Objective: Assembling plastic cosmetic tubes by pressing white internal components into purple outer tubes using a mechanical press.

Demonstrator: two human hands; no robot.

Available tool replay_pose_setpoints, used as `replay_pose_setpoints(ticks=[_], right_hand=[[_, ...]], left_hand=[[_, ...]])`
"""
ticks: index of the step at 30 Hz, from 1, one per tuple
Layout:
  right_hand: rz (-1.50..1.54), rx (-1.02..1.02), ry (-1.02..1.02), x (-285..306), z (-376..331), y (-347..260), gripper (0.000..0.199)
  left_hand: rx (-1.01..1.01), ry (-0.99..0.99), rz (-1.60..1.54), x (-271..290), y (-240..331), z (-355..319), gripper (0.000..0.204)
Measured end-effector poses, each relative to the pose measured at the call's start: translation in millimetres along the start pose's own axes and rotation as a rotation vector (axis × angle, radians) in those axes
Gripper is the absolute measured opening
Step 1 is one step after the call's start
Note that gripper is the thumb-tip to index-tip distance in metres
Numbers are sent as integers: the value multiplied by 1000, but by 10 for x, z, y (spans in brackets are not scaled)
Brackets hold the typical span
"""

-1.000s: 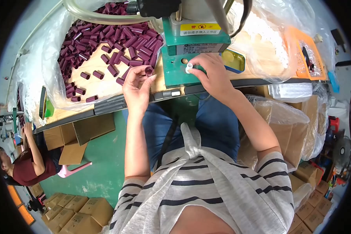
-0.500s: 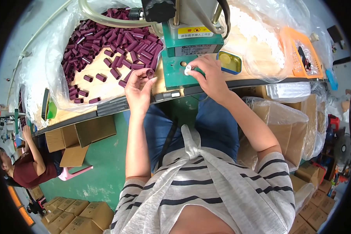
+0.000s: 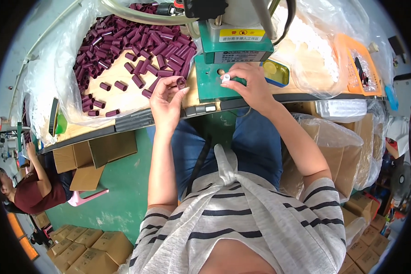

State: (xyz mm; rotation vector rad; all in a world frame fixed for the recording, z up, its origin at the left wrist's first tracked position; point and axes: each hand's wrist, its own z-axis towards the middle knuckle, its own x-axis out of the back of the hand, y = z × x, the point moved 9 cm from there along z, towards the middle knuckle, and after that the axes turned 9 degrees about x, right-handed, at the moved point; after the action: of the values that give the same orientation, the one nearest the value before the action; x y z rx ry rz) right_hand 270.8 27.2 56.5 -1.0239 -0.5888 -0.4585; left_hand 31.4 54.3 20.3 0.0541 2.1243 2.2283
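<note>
My left hand [image 3: 166,104] pinches a short, hollow, dark purple tube [image 3: 181,82] between thumb and fingers, its open end tipped up. To its right, over the green base plate [image 3: 208,86] of a small press, my right hand [image 3: 251,86] is closed on a small white plastic piece [image 3: 226,78]. The white piece is just in front of a round hole [image 3: 221,71] in the plate. Many loose purple tubes [image 3: 123,43] are heaped on clear plastic sheeting at the left of the bench. The fingertips partly cover both held pieces.
The press's green head [image 3: 235,45] with a yellow warning label overhangs the plate. A tin with yellowish contents [image 3: 276,73], a heap of white pieces [image 3: 315,50] and an orange basket [image 3: 358,68] are to the right. Cardboard boxes [image 3: 86,157] stand below; another person [image 3: 39,192] sits at left.
The scene has shifted slightly right in the picture. Both hands keep their pinches on the tube and the white piece, with the white piece now appearing more upright.
</note>
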Motion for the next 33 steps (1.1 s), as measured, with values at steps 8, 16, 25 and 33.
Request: replay_pose_setpoints(ticks=[8,16,25,33], right_hand=[[-106,56,108,24,-68,-75,21],[-156,13,71,27,-112,-39,31],[97,-134,425,391,-575,41,41],[101,-79,431,395,-446,-120,36]], left_hand=[[-17,11,-86,1,68,-24,32],[-271,-40,156,-491,627,-132,35],[-225,-118,225,-955,659,-67,32],[-198,-8,357,-949,353,-114,33]])
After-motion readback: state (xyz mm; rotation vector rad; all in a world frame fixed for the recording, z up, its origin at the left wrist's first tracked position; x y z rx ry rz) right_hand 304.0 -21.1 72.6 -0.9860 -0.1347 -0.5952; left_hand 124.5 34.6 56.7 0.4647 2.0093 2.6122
